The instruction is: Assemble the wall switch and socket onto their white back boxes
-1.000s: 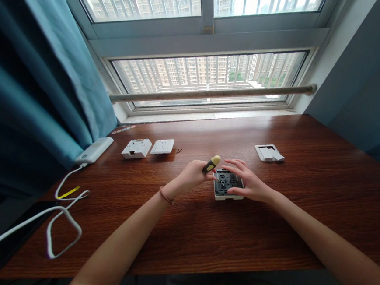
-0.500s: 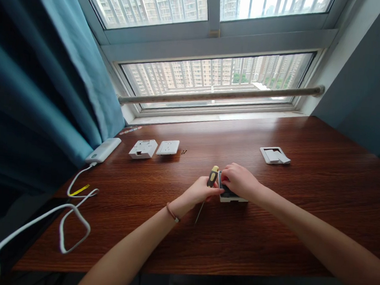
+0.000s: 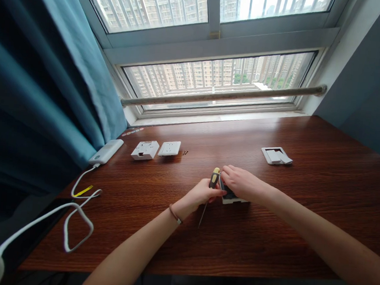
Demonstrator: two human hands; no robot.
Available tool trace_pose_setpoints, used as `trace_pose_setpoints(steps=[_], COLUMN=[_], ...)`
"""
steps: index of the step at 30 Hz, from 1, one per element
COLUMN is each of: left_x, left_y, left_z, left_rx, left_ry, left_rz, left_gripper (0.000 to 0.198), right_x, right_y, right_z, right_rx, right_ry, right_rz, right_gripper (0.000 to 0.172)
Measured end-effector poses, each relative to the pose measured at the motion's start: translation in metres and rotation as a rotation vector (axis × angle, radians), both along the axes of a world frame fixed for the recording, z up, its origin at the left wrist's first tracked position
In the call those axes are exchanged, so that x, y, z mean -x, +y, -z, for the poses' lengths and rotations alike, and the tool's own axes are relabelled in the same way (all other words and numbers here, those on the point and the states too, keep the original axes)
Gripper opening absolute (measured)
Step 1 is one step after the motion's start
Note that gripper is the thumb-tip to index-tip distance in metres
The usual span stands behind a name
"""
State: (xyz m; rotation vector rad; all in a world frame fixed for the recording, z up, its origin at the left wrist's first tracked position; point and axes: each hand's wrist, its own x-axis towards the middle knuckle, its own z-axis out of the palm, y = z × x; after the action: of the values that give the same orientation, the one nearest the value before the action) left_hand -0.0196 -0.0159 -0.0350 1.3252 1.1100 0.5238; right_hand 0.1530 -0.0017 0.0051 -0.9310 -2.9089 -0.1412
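Observation:
A screwdriver with a yellow and dark grey handle is held in my left hand, its thin shaft slanting down toward me. The thumb of that hand also reaches the near left side of a white and dark switch box on the table. My right hand lies over the top of this box with its fingers bent down at the far left corner. What those fingertips pinch, if anything, is hidden. Much of the box is covered by my hands.
On the brown wooden table stand a white mounting box, a socket panel and small screws. A white frame with loose plates lies at right. A white power bank and cable lie at left.
The whole view has shifted slightly. My right fingers have moved a little toward the far left corner of the box. The screwdriver stays in my left hand.

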Motion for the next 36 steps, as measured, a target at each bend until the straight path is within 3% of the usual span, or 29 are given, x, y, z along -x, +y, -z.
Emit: trace_pose_setpoints(steps=[5, 9, 12, 14, 18, 21, 25, 29, 36], left_x=[0.000, 0.000, -0.001, -0.001, 0.001, 0.006, 0.011, 0.009, 0.004], left_y=[0.000, -0.001, -0.001, -0.001, 0.005, 0.012, 0.017, 0.015, 0.010], left_z=[0.000, -0.002, -0.004, -0.005, -0.005, -0.003, 0.001, 0.005, 0.006], left_rx=[0.027, 0.038, 0.060, 0.082, 0.092, 0.064, 0.011, -0.028, -0.092], left_ry=[0.004, 0.018, 0.011, -0.047, -0.217, -0.285, -0.361, -0.394, -0.412], left_rz=[-0.002, -0.022, -0.043, -0.154, -0.468, -0.572, -0.698, -0.751, -0.670], left_gripper=[0.035, 0.036, 0.036, 0.035, 0.030, 0.025, 0.018, 0.021, 0.026], right_x=[-0.005, -0.008, -0.006, 0.000, 0.026, 0.060, 0.105, 0.132, 0.139], right_y=[0.004, 0.004, 0.019, 0.041, 0.100, 0.136, 0.158, 0.164, 0.165], right_z=[0.000, -0.010, -0.015, -0.012, 0.008, 0.024, 0.036, 0.041, 0.037], right_rx=[-0.015, 0.040, 0.151, 0.288, 0.457, 0.637, 0.783, 0.860, 1.000], right_ry=[0.053, 0.159, 0.339, 0.482, 0.498, 0.451, 0.425, 0.450, 0.635], right_rz=[-0.051, -0.066, 0.072, 0.252, 0.396, 0.452, 0.481, 0.517, 0.546], right_gripper=[0.011, 0.012, 0.013, 0.011, 0.009, 0.016, 0.026, 0.027, 0.027])
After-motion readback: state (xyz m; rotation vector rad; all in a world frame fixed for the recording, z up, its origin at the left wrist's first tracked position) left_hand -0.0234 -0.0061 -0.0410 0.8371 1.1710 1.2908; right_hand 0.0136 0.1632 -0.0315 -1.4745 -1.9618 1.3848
